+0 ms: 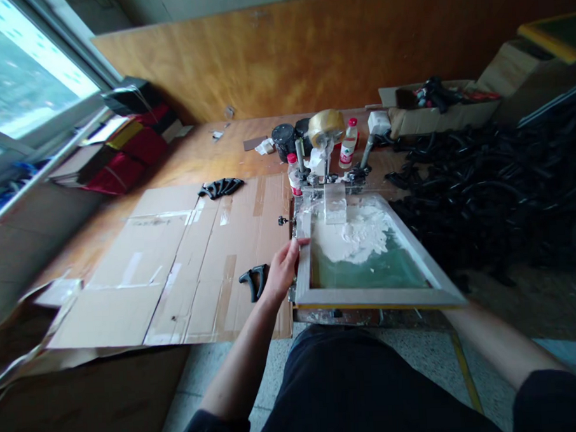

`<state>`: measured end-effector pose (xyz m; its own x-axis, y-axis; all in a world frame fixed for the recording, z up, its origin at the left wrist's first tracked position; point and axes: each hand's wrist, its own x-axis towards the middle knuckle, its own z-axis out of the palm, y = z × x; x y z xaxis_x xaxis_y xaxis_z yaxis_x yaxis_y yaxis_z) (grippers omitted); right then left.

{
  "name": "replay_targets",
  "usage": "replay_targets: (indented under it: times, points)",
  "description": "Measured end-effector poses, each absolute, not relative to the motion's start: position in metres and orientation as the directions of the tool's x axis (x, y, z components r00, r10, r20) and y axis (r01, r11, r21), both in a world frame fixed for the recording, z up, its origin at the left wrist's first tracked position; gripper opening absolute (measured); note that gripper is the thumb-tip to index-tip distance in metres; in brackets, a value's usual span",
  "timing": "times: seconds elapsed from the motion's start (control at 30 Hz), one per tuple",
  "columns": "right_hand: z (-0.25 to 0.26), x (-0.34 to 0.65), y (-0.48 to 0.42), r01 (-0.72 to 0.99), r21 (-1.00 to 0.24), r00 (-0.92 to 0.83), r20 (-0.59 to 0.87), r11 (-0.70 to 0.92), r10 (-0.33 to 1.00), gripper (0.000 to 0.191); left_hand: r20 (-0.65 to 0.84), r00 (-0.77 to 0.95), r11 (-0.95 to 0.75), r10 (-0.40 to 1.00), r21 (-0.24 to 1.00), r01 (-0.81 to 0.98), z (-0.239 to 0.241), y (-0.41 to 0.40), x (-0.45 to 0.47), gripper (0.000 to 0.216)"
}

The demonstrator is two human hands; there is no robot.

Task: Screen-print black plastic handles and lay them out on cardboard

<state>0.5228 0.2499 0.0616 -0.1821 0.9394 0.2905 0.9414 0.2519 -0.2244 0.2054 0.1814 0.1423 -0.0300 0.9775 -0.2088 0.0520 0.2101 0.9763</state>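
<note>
In the head view, the framed screen (382, 296) lies straight ahead of the person, with pale paste (362, 235) heaped on its far half and green mesh (367, 270) showing on its near half. The left hand (284, 267) is at the screen's left rail, loosely curled, with a fingertip touching the rail; whether it pinches the rail cannot be told. The right forearm (503, 343) runs behind the near right corner of the screen, which hides the right hand, so its state cannot be told.

A clear block (335, 204) stands at the screen's far edge, below a clamp fixture (360, 168) and a roll of tape (326, 128). Just left of the screen, one black part (255, 282) rests on flattened cardboard (129, 306); farther left and beyond is a row of black parts (221, 188). A heap of black parts (463, 195) fills the right side.

The step in hand looks like handling or steadying the screen. Any shift of it calls for even support at both sides, so the paste keeps its place.
</note>
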Motion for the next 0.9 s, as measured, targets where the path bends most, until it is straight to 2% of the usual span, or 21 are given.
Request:
replay_targets:
  times: [0.1,0.17,0.23,0.3,0.37,0.43,0.47,0.57,0.63,0.73,0.8,0.9]
  points:
    - [0.076,0.535,0.274,0.942,-0.282,-0.084,0.327,0.182,0.941,0.027,-0.322,-0.032,0.324,0.946,0.936,0.141,0.092,0.164,0.202,0.068]
    - [0.090,0.513,0.289,0.912,-0.322,-0.126,0.369,0.254,0.921,0.041,-0.325,-0.073,0.332,0.943,0.904,0.269,0.066,0.163,0.203,0.070]
    - [0.103,0.475,0.300,0.860,-0.328,-0.263,0.371,0.390,0.891,0.059,-0.298,-0.093,0.309,0.950,0.858,0.411,0.051,0.166,0.204,0.066]
    - [0.111,0.439,0.304,0.824,-0.313,-0.403,0.261,0.472,0.877,0.050,-0.285,-0.079,0.286,0.955,0.818,0.500,0.043,0.170,0.203,0.062]
    - [0.112,0.419,0.299,0.814,-0.299,-0.489,0.109,0.498,0.865,0.027,-0.297,-0.066,0.285,0.953,0.795,0.536,0.041,0.173,0.201,0.060]
    - [0.106,0.419,0.284,0.770,-0.302,-0.580,0.038,0.563,0.814,0.011,-0.306,-0.062,0.289,0.950,0.787,0.545,0.041,0.173,0.199,0.060]
    - [0.102,0.424,0.274,0.718,-0.314,-0.645,0.038,0.622,0.763,0.010,-0.308,-0.063,0.291,0.949,0.788,0.543,0.041,0.173,0.199,0.059]
    - [0.095,0.451,0.248,0.508,-0.368,-0.820,0.072,0.779,0.568,0.022,-0.318,-0.073,0.310,0.945,0.806,0.504,0.040,0.171,0.199,0.058]
    - [0.097,0.463,0.241,0.432,-0.397,-0.869,0.058,0.810,0.491,0.026,-0.331,-0.093,0.335,0.939,0.819,0.467,0.041,0.171,0.200,0.057]
    - [0.101,0.462,0.243,0.487,-0.404,-0.834,0.051,0.775,0.550,0.026,-0.344,-0.123,0.363,0.931,0.831,0.422,0.045,0.171,0.201,0.056]
    - [0.099,0.455,0.241,0.550,-0.375,-0.774,0.106,0.746,0.624,0.028,-0.355,-0.128,0.377,0.926,0.841,0.389,0.049,0.171,0.202,0.056]
    - [0.088,0.451,0.224,0.554,-0.350,-0.750,0.185,0.756,0.635,0.037,-0.370,-0.122,0.389,0.921,0.852,0.351,0.055,0.169,0.202,0.058]
